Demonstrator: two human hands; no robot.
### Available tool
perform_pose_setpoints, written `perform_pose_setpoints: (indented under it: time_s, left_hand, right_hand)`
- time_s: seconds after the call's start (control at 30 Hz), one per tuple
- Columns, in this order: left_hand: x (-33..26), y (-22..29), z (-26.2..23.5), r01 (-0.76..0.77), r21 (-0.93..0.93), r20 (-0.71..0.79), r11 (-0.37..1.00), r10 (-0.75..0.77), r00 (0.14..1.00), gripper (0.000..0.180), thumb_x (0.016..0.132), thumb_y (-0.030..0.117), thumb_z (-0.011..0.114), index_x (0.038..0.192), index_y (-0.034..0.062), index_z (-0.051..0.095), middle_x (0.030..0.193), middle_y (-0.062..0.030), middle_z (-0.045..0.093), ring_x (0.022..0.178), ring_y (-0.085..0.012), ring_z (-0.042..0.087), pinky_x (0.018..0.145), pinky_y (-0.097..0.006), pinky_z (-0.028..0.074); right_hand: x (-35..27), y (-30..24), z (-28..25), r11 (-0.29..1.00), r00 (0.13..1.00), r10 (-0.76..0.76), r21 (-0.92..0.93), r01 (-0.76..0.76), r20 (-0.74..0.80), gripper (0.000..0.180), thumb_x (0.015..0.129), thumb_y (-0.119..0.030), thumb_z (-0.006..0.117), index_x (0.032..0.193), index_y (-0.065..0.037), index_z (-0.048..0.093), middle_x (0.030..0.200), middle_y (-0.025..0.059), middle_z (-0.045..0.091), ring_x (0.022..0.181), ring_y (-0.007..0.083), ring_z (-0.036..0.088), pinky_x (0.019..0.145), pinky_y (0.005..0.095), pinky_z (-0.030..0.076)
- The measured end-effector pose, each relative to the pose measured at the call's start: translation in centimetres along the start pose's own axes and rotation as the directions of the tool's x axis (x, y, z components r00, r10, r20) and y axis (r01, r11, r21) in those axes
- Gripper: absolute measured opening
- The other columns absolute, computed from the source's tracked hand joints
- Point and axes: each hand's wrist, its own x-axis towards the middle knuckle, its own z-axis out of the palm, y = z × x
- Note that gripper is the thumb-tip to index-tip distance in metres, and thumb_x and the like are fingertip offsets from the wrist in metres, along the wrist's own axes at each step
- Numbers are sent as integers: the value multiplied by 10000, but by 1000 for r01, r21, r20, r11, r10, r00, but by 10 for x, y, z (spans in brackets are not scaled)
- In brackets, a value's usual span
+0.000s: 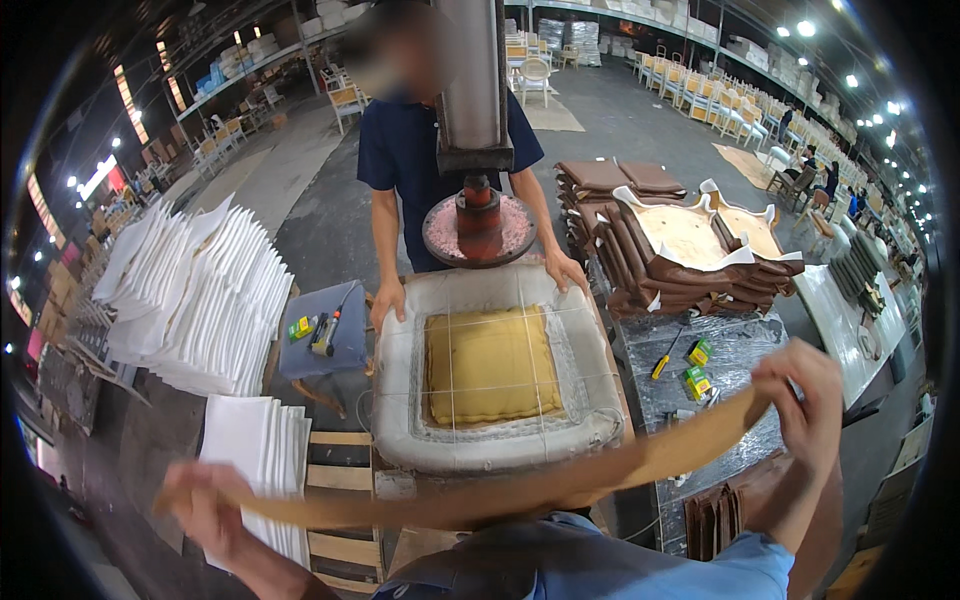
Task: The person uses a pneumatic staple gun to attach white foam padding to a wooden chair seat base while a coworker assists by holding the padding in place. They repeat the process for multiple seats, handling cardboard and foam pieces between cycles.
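Observation:
A long piece of brown leather-like material point(640, 462), tan on one side, stretches in front of me and sags in the middle. My left hand point(208, 508) grips one end, smeared by motion. My right hand point(808, 395), raised higher, pinches the other end. Beyond the strip, a white padded frame point(405, 430) surrounds a mustard-yellow cushion point(490, 365), with thin cords crossing over it. Above the cushion hangs a press column point(473, 80) with a round plate point(480, 225) covered in pink foam. A co-worker opposite rests both hands on the frame's far sides.
White sheets point(200, 290) are stacked at the left, beside a blue padded stool point(323, 330) holding tools. At the right, brown upholstered pads point(650, 240) are piled by a plastic-covered table point(715, 400) with a yellow screwdriver point(661, 366) and small green-yellow boxes point(698, 352).

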Motion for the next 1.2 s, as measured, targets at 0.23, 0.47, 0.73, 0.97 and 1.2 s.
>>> perform_pose_setpoints:
  time_s: [0.23, 0.47, 0.73, 0.97, 1.2]
  left_hand:
    - [101, -208, 55, 546, 101, -43, 831, -545, 837, 344, 1126, 209, 684, 1382, -20, 694, 1285, -71, 770, 1156, -183, 719, 997, -354, 561]
    - [179, -340, 105, 655, 249, -61, 713, -664, 745, 369, 1119, 210, 686, 1417, -6, 708, 1277, -77, 783, 1118, -186, 729, 967, -369, 565]
    - [231, -418, 108, 581, 502, -131, 641, -607, 783, 329, 1112, 246, 695, 1327, 5, 758, 1191, -76, 801, 1051, -189, 738, 930, -381, 573]
    - [209, -427, 125, 559, 268, -287, 785, -489, 824, 284, 1115, 214, 682, 1296, 9, 761, 1094, -101, 796, 1015, -193, 735, 927, -334, 575]
    - [-29, -332, 38, 853, 273, -330, 445, -789, 518, 441, 1112, 333, 733, 1437, 47, 648, 1248, -53, 742, 1021, -154, 721, 899, -325, 568]
  right_hand:
    - [138, 128, 190, 990, 956, 42, 118, -80, 292, 116, 911, -96, 747, 985, -7, 761, 882, 219, 737, 831, 435, 716, 756, 472, 565]
    - [219, 225, 315, 984, 943, 179, -35, -176, 280, 135, 839, -47, 681, 930, -41, 780, 915, 206, 778, 908, 417, 761, 837, 505, 587]
    - [282, 262, 400, 955, 917, 292, -137, -264, 273, 145, 909, -146, 721, 997, -84, 818, 1000, 201, 811, 967, 404, 786, 875, 506, 611]
    - [269, 278, 395, 888, 885, 459, 28, -458, -73, 252, 991, -201, 750, 1207, -82, 801, 1104, 199, 817, 1056, 382, 788, 931, 446, 610]
    - [-14, 266, 345, 579, 651, 641, 301, -758, 407, 409, 1020, -301, 823, 1305, -18, 747, 1104, 86, 800, 928, 183, 739, 834, 348, 591]
